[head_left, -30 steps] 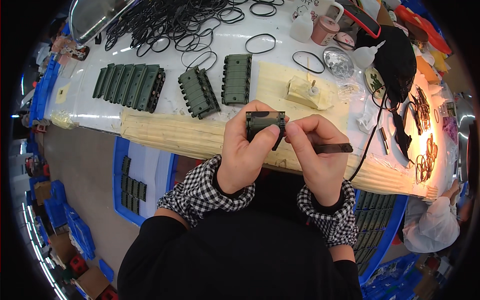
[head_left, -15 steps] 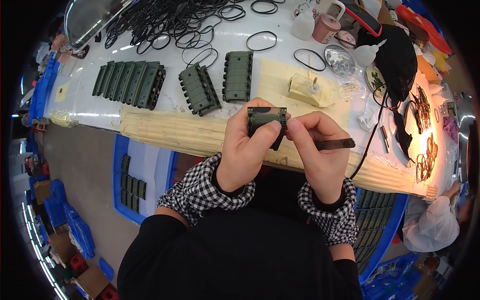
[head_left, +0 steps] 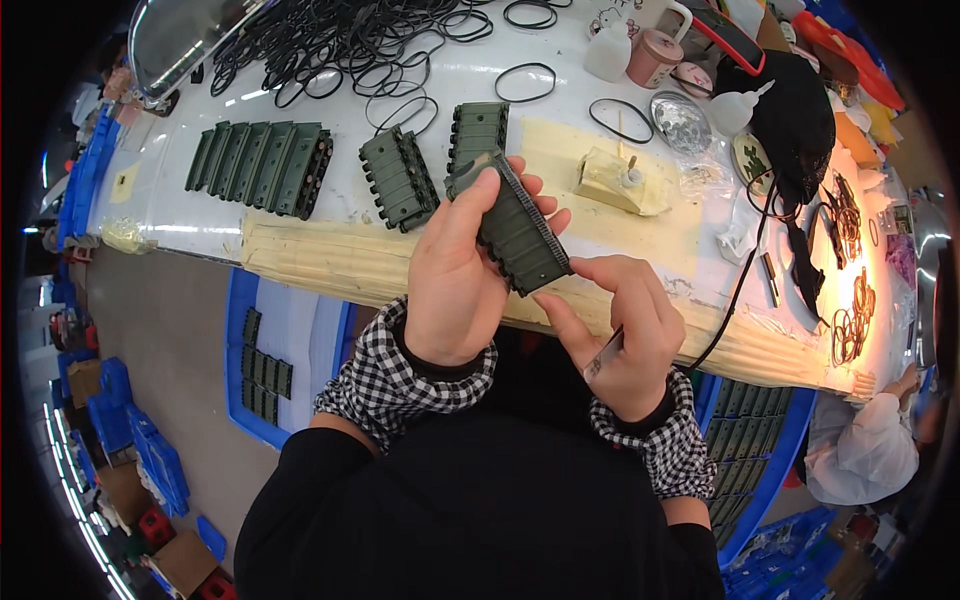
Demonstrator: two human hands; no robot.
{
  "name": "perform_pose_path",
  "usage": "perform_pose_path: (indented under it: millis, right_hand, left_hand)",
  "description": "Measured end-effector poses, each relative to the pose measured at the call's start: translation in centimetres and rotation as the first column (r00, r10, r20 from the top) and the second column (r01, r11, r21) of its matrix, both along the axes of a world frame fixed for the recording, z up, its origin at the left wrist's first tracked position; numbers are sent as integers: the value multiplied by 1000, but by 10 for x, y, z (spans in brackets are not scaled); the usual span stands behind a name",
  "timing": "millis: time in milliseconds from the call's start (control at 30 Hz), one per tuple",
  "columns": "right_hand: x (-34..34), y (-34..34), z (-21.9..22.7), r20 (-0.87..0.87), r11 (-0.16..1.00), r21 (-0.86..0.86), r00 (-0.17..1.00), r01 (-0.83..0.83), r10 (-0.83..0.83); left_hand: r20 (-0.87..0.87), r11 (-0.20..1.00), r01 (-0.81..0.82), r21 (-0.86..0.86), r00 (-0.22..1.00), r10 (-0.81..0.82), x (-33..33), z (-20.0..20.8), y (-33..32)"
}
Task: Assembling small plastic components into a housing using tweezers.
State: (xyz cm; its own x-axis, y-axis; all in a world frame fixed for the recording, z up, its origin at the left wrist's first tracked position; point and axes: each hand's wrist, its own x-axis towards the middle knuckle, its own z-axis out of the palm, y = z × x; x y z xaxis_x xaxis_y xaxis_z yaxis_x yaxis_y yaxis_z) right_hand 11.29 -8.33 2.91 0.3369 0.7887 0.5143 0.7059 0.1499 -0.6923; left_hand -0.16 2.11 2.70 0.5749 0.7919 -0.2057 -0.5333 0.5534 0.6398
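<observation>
My left hand (head_left: 455,285) grips a dark green ribbed plastic part (head_left: 520,240), thumb on its upper end, fingers round the far side. The part is tilted, with a black toothed strip along its upper right edge and knobs along the other. My right hand (head_left: 632,335) is beside its lower end; the index fingertip touches the corner and the thumb lies just below. In the right hand's curled fingers sits a flat metal tool (head_left: 603,356), mostly hidden. Similar green ribbed parts lie on the table: a row (head_left: 258,168) at left, one (head_left: 398,178) in the middle, another (head_left: 478,130) behind my left hand.
Black rubber loops (head_left: 330,45) are heaped at the back. A taped yellowish block (head_left: 620,180) stands right of my hands, near a foil dish (head_left: 682,122) and squeeze bottle (head_left: 735,107). Blue trays (head_left: 236,345) holding green parts flank me below. Another person's sleeve (head_left: 865,450) shows at right.
The green part has moved left and turned from end-on to show its long ribbed side. My right hand has dropped lower, and the tool now lies tucked against the palm.
</observation>
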Motion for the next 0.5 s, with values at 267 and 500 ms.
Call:
perform_pose_path:
  millis: [267,500]
  right_hand:
    - [6,1,-17,104,994,106,994,27,-38]
    - [7,3,-22,316,982,179,942,54,-110]
  left_hand:
    - [27,1000,-23,-17,999,23,-1,5,-2]
    - [-12,999,-40,19,999,40,0,6,-5]
